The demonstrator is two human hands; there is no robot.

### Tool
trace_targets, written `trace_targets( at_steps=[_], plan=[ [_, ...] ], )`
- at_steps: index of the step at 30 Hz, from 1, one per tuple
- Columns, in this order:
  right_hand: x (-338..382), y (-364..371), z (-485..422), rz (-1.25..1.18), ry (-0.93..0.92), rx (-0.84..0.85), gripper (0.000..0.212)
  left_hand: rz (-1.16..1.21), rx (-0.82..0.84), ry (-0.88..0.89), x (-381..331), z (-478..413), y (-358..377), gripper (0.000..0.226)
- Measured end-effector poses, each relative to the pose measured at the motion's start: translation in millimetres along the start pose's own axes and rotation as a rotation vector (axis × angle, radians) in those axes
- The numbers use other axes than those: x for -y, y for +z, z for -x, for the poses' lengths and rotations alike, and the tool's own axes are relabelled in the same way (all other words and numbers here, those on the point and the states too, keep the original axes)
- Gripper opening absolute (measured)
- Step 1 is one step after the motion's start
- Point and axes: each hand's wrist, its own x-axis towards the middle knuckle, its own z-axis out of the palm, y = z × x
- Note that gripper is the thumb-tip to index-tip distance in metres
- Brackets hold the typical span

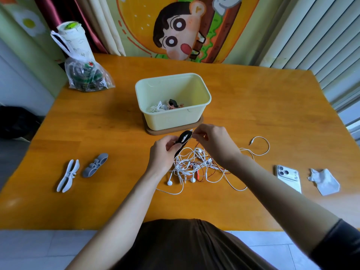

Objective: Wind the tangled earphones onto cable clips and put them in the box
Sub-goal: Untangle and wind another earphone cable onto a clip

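— Winding was under way: the black clip [184, 138] sat above the tangled earphones [194, 164], near the box [173, 100]. Your left hand [162, 152] gripped it, fingers curled; your right hand [212, 141] pinched white cable at its tip.
— Remedy?
— In my judgement, you needed steady tension and slack freed from the tangle first.

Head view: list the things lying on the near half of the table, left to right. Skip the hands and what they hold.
white cable clip → grey cable clip → tangled earphones → phone → crumpled tissue
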Motion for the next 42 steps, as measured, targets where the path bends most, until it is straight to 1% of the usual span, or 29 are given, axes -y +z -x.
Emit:
trace_targets(
  at_steps=[4,11,17,22,24,26,28,31,34,36,39,42],
  plan=[
    [-5.1,-7.3,-7.1,0.016,-0.043,-0.048,0.009,0.031,0.065,0.006,-4.4,-0.3,1.3,0.012],
    [-5.3,-14.1,-11.2,-0.055,-0.008,-0.057,0.007,0.122,0.188,-0.002,-4.3,0.7,-5.3,0.013],
    [-5.8,-14.1,-10.9,-0.064,-0.022,-0.063,0.007,0.1,0.252,-0.02,-4.8,-3.0,-11.2,0.017],
    [-7.2,-11.1,-8.4,-0.061,-0.033,-0.085,0.007,0.109,0.326,-0.041,-7.7,-3.1,-13.1,0.014],
    [-7.9,-9.7,-7.5,-0.067,-0.029,-0.092,0.007,0.12,0.33,-0.043,-8.2,-2.4,-13.3,0.013],
    [-9.1,-8.8,-8.0,-0.081,-0.007,-0.098,0.008,0.159,0.335,-0.026,-9.3,-0.7,-13.9,0.014],
    [-10.7,-8.8,-8.4,-0.107,0.039,-0.1,0.007,0.246,0.363,0.009,-12.1,2.1,-13.5,0.016],
    [-12.2,-6.3,-5.3,-0.204,0.115,-0.089,0.006,0.359,0.369,0.072,-18.7,3.7,-12.2,0.019],
    [-10.6,0.0,-0.5,-0.371,0.152,-0.061,0.013,0.51,0.314,0.085,-24.1,1.6,-10.5,0.016],
    [-7.5,6.4,2.6,-0.501,0.17,-0.027,0.018,0.59,0.285,0.082,-27.3,-0.6,-10.3,0.022],
    [-3.3,15.2,6.3,-0.65,0.209,0.005,0.021,0.654,0.268,0.066,-28.3,-3.4,-11.4,0.027],
    [-0.3,21.1,10.2,-0.683,0.242,0.032,0.02,0.671,0.222,0.025,-25.1,-6.9,-10.5,0.027]
  ],
)
